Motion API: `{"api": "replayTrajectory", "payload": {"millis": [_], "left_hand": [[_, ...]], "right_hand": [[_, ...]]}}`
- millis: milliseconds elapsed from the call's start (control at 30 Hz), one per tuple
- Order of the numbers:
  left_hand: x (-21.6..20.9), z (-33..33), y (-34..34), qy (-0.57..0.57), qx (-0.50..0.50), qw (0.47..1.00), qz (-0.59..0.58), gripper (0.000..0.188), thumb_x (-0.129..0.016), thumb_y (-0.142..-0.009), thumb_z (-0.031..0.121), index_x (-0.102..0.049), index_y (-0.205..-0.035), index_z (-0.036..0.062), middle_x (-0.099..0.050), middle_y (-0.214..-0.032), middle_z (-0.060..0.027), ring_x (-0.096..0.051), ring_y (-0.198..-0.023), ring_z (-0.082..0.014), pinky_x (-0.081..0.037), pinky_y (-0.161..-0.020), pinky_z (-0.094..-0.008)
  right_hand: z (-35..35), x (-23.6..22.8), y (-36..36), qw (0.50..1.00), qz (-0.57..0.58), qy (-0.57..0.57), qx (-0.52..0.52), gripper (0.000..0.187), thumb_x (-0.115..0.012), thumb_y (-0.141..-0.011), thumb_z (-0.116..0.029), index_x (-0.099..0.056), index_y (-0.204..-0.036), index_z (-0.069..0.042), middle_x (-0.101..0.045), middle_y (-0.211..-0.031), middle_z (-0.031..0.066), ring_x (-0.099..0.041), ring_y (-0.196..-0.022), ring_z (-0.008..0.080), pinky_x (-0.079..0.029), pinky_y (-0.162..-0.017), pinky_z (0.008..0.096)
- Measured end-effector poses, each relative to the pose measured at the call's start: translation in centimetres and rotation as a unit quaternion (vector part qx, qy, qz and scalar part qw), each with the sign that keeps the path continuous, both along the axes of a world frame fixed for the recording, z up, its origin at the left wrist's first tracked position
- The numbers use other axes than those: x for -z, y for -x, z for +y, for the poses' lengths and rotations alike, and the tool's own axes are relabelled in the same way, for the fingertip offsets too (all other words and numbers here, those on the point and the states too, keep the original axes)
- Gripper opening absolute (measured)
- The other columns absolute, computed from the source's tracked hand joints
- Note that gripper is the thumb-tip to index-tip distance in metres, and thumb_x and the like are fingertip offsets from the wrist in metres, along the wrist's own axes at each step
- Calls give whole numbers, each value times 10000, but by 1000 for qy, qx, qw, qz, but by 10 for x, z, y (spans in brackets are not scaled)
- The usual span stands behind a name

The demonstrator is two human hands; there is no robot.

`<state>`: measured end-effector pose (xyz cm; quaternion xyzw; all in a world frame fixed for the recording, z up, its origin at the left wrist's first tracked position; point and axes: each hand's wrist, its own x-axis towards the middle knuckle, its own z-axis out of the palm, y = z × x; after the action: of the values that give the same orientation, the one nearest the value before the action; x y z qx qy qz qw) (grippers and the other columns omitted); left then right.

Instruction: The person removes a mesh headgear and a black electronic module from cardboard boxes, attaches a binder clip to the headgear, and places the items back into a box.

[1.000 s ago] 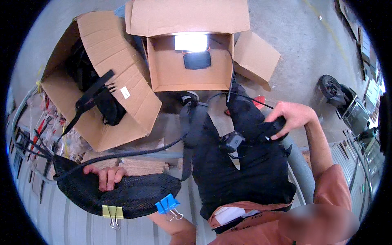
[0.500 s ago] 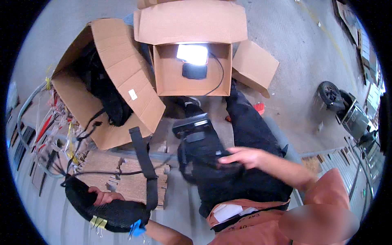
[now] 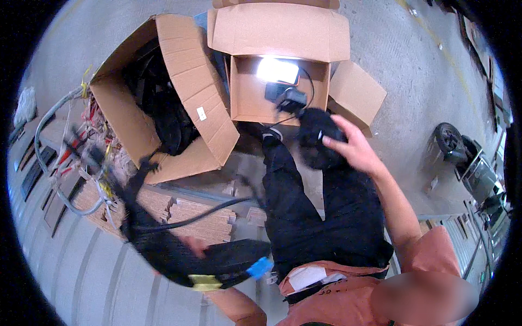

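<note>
Two hands (image 3: pixel 194 247) (image 3: pixel 352 145), two clips (image 3: pixel 205 282) (image 3: pixel 260 268), two open boxes (image 3: pixel 190 89) (image 3: pixel 243 112)

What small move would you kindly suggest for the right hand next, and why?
I would probably ease the right hand slightly forward, since the black bundle it grips only partly overlaps the open box in this view, with the small dark block at its far end showing over the interior.

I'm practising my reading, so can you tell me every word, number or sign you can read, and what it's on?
No text here can be read.
White label on the left cardboard box: too small.
Dark lettering on the shirt: too small, partly folded.
White mark on the black piece in the right hand: too blurred.
Bright rectangle: only glare.
</note>
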<state>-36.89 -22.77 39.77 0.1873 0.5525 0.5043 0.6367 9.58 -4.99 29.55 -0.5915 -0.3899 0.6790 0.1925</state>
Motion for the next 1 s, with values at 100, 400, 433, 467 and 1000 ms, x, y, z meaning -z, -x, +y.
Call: {"api": "replayTrajectory", "payload": {"millis": [100,400,433,467,1000], "left_hand": [[8,11,-85,125,35,987,-92,704,-683,-823,238,-409,-1429,8,-583,-1185,-112,-556,-1059,-209,-438,-940,-362],[-27,195,-294,26,458,797,-394,816,-769,-763,434,-469,-1353,-43,-658,-874,-146,-640,-747,-222,-491,-696,-341],[-28,198,-304,10,472,782,-408,831,-761,-764,459,-465,-1364,-33,-644,-876,-156,-628,-761,-250,-484,-703,-345],[-32,199,-314,-6,484,763,-429,846,-753,-764,483,-460,-1376,-22,-629,-878,-167,-615,-776,-277,-476,-710,-349],[-19,200,-363,-86,415,759,-494,868,-714,-803,510,-423,-1382,-67,-633,-974,-220,-624,-912,-330,-486,-800,-380]], "right_hand": [[6,48,-26,983,-168,17,-70,508,-684,-910,-223,-513,-1338,-12,-670,-1126,191,-656,-1050,270,-497,-941,373],[50,60,-46,802,-428,-299,-289,546,-662,-848,-140,-497,-1368,-143,-580,-1098,134,-649,-872,362,-535,-717,456],[58,66,-45,799,-432,-308,-283,547,-659,-853,-142,-492,-1374,-139,-575,-1101,131,-648,-873,356,-535,-715,453],[66,65,-43,833,-415,-289,-227,468,-663,-873,-166,-559,-1325,-99,-619,-1111,147,-649,-929,369,-536,-761,447],[18,183,12,975,-58,125,173,319,-615,-980,-254,-693,-1142,10,-692,-911,19,-590,-820,114,-486,-783,290]]}}
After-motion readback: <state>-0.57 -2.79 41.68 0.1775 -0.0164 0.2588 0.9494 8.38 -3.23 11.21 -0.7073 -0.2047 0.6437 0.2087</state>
